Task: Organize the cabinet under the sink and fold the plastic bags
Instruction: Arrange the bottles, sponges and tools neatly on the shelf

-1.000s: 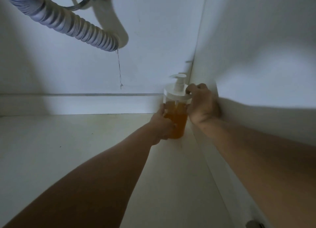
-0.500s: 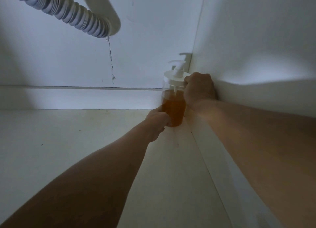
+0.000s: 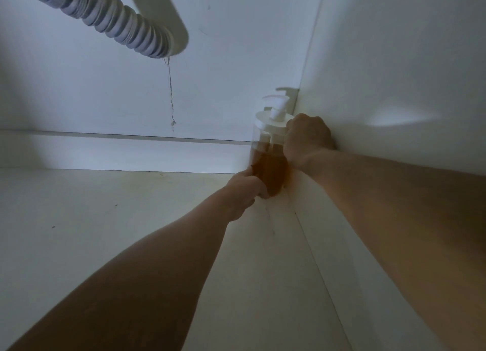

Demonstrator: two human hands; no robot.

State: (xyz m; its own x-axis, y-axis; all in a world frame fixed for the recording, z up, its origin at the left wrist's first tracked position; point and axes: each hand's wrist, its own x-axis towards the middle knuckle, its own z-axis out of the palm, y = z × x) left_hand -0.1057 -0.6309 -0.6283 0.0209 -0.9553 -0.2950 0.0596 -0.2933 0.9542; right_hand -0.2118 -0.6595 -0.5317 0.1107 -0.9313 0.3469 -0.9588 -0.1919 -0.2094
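The clear plastic pump bottle (image 3: 271,150) with a white cap and amber liquid in its lower half stands upright in the far right corner of the white cabinet floor (image 3: 105,219), close against the right side wall (image 3: 394,61). Its outline is smeared by blur, and its base is hidden behind the left hand (image 3: 248,186), so whether it rests on the floor is hard to tell. The left hand's fingers wrap the bottle's lower part from the left. The right hand (image 3: 307,137) is clenched around the bottle just under the cap, knuckles up, its back near the wall. Both bare forearms reach straight in from the near edge. A grey ribbed drain hose (image 3: 110,19) is cut off at the upper left.
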